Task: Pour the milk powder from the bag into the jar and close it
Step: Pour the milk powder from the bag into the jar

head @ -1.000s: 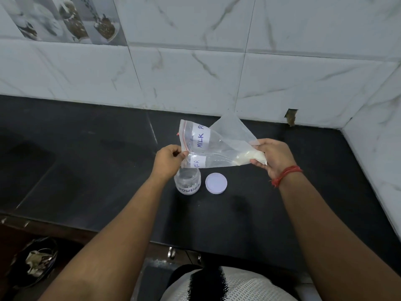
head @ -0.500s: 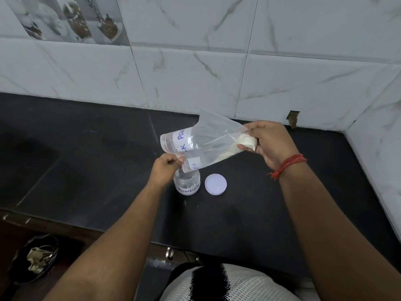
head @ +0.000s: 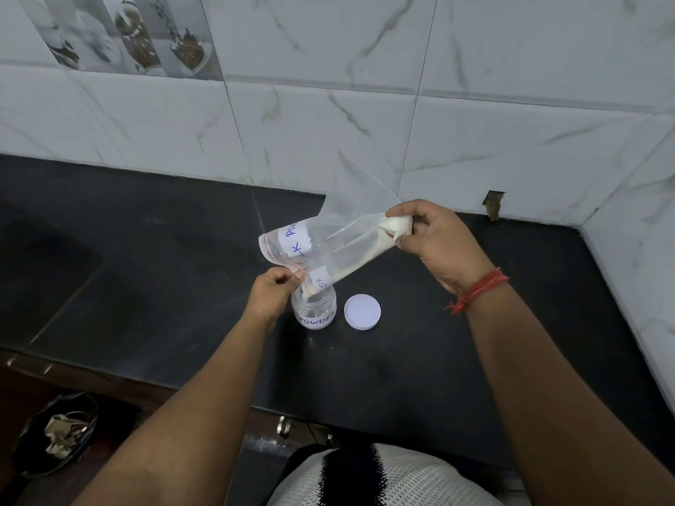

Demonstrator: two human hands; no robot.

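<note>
Right hand [head: 434, 242] is pinched shut on bag [head: 328, 250] bottom, raised; left hand [head: 272, 292] grips its mouth over jar [head: 315, 312]. Powder partly poured; lid [head: 362, 311] beside jar, not yet fitted.

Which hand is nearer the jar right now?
Left. The left hand pinches the bag mouth right at the jar rim; the right hand is raised, up and right.
</note>
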